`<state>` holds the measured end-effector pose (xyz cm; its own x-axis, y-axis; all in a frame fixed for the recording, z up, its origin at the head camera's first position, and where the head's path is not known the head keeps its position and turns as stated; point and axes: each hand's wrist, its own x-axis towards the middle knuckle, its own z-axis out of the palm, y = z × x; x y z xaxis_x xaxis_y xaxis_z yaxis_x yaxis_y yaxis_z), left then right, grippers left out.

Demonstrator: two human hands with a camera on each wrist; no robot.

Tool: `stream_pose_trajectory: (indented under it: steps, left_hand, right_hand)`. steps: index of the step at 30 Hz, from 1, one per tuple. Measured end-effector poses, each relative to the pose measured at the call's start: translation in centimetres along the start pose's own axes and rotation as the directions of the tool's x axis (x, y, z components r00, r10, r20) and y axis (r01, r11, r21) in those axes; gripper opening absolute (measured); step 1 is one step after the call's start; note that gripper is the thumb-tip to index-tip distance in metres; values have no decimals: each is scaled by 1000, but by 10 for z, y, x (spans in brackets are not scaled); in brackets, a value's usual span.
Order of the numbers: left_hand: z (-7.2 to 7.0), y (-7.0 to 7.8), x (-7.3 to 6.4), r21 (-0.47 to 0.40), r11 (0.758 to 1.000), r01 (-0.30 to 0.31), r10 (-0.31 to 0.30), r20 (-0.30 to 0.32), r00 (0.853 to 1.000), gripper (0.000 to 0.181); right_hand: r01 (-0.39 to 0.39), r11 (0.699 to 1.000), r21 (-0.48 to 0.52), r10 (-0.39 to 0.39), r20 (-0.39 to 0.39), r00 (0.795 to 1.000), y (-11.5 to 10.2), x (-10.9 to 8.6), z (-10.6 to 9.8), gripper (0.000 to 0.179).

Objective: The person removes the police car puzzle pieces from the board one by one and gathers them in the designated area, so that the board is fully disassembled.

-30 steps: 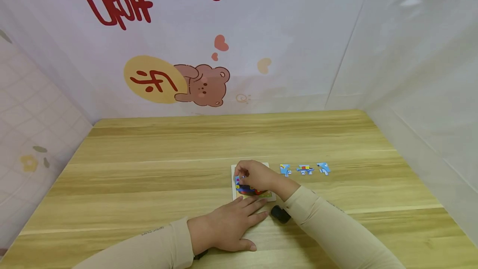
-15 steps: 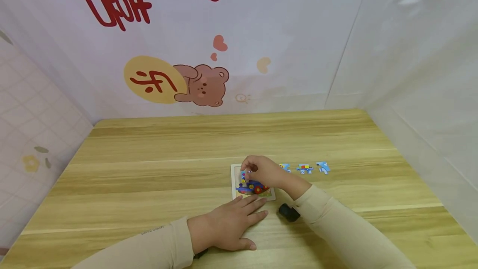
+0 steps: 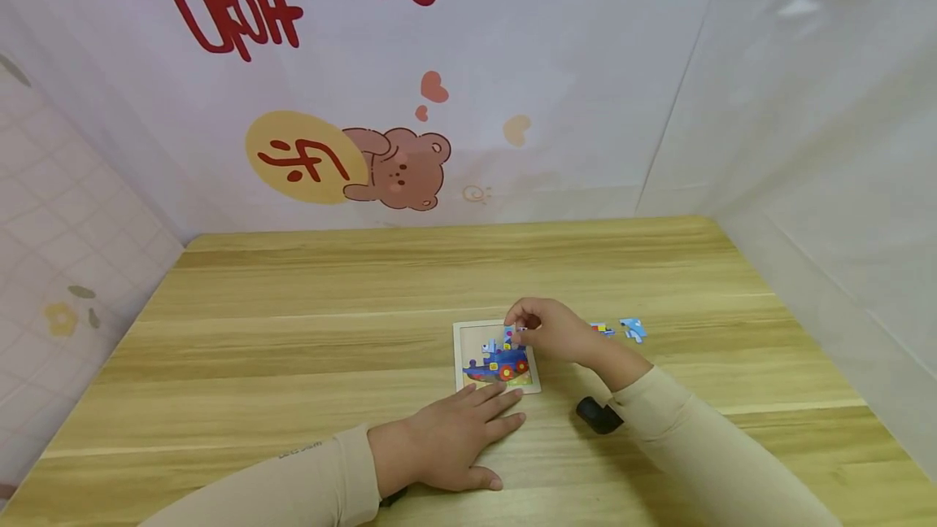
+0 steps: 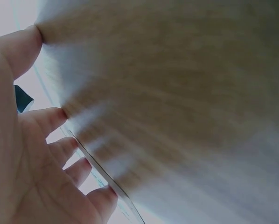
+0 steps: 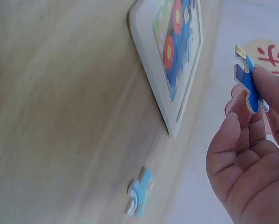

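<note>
My right hand (image 3: 562, 332) pinches a blue puzzle piece (image 5: 252, 88) between thumb and fingers, raised over the right side of the puzzle board. In the head view the held piece (image 3: 508, 337) shows pink and yellow marks. The board's pale frame (image 3: 458, 352) surrounds a partly assembled picture (image 3: 498, 369) of a blue vehicle with red wheels, filling the lower part. My left hand (image 3: 454, 443) lies palm down with fingers spread, fingertips at the frame's near edge. In the left wrist view, the left fingers (image 4: 79, 170) reach to that edge.
Right of the board lie loose puzzle pieces: one with red and yellow (image 3: 602, 329) partly behind the right hand, and a light blue one (image 3: 633, 328). The right wrist view shows a loose light blue piece (image 5: 140, 191) beside the board. A black device (image 3: 599, 415) sits under the right wrist.
My right hand has moved rightward across the board, carrying the piece from the left side to the right side and uncovering the assembled picture. My left hand has stayed in place.
</note>
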<state>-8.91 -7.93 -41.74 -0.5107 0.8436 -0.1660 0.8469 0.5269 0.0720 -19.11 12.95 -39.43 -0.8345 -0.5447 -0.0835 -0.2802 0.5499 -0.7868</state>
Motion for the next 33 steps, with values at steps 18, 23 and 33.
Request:
stream_pose_trajectory:
  steps: [18, 23, 33]
  left_hand:
    - [4, 0, 0, 64, 998, -12, 13, -18, 1000, 71]
    - [3, 0, -1, 60, 998, -9, 10, -13, 1000, 71]
    - [2, 0, -2, 64, 998, -3, 4, -7, 1000, 72]
  right_hand:
    - [-89, 993, 72, 92, -42, 995, 21, -14, -23, 9]
    - [-69, 996, 60, 72, -48, 996, 28, -19, -28, 10]
    - [-102, 993, 55, 102, -3, 995, 38, -30, -34, 12]
